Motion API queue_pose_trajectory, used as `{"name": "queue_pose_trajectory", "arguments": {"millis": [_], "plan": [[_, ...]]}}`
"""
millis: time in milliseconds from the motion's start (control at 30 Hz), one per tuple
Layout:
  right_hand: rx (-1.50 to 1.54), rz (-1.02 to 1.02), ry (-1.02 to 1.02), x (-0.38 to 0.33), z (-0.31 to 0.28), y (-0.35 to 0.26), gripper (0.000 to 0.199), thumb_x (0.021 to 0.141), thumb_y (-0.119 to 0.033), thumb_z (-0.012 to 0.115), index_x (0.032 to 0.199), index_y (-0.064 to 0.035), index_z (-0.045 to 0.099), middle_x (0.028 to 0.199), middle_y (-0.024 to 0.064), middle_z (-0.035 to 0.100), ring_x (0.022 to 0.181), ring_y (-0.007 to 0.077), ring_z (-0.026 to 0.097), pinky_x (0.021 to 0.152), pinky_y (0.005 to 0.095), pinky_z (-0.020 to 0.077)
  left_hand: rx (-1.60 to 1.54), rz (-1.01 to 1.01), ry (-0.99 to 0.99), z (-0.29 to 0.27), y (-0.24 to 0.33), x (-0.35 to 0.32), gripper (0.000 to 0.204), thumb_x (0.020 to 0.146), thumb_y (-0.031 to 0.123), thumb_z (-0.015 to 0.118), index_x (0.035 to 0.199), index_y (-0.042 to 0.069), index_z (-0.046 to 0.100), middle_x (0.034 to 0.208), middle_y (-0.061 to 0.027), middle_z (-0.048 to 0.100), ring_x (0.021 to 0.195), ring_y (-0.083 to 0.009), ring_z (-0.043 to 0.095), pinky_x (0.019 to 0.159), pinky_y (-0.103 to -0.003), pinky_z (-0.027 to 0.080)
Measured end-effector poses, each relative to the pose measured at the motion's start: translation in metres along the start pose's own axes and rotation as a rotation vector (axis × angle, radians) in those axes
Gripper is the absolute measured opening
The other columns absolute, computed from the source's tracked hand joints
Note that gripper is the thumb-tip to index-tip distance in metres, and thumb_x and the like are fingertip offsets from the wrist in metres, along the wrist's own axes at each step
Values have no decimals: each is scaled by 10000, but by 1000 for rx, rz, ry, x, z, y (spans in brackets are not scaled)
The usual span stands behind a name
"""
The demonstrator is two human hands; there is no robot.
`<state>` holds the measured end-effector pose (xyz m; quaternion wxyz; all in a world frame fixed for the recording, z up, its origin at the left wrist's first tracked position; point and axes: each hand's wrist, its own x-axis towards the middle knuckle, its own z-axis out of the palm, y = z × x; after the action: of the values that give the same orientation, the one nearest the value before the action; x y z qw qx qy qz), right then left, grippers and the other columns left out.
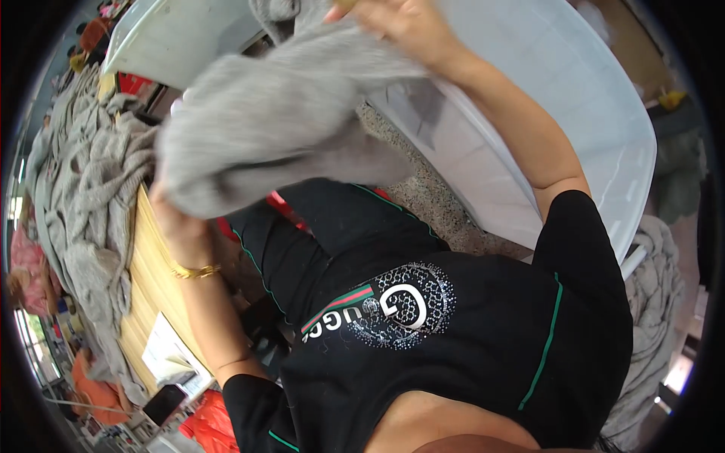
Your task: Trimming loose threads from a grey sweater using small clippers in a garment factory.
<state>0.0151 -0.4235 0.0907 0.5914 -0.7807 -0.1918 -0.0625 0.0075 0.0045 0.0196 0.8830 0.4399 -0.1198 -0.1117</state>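
A grey knitted garment (257,124) hangs in the air in front of me, stretched between both hands. My left hand (175,215) grips its lower left edge, mostly covered by the fabric; a gold bracelet sits on that wrist. My right hand (400,23) holds the upper end of the garment at the top of the view, above a large translucent white plastic tub (574,113). My black shirt and black trousers fill the lower middle.
A heap of grey knitwear (83,189) lies on a wooden table (151,294) at left. A second white tub (181,34) sits at upper left. More grey fabric (653,317) is piled at right. A dark phone (165,404) and papers lie near the table edge.
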Motion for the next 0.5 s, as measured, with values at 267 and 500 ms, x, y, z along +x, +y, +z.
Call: {"name": "queue_pose_trajectory", "arguments": {"millis": [267, 500], "plan": [[-280, 75, -293, 3, 53, -36, 507, 872, -204, 793, 1288, 18, 606, 888, 5, 655, 781, 77, 581, 667, 251, 462, 256, 438, 123, -11, 115, -66, 541, 1085, 356, 387, 1466, -26, 413, 1506, -186, 452, 1352, -301, 478, 1175, -450, 363], [74, 131, -209, 18, 19, 90, 245, 914, -64, 691, 1149, 4, 704, 1018, 54, 727, 894, 140, 671, 783, 281, 536, -1170, -114, -484, -23, 138, -37, 515, 1092, 284, 377, 1497, -33, 369, 1531, -158, 424, 1412, -231, 410, 1224, -373, 291]]}}
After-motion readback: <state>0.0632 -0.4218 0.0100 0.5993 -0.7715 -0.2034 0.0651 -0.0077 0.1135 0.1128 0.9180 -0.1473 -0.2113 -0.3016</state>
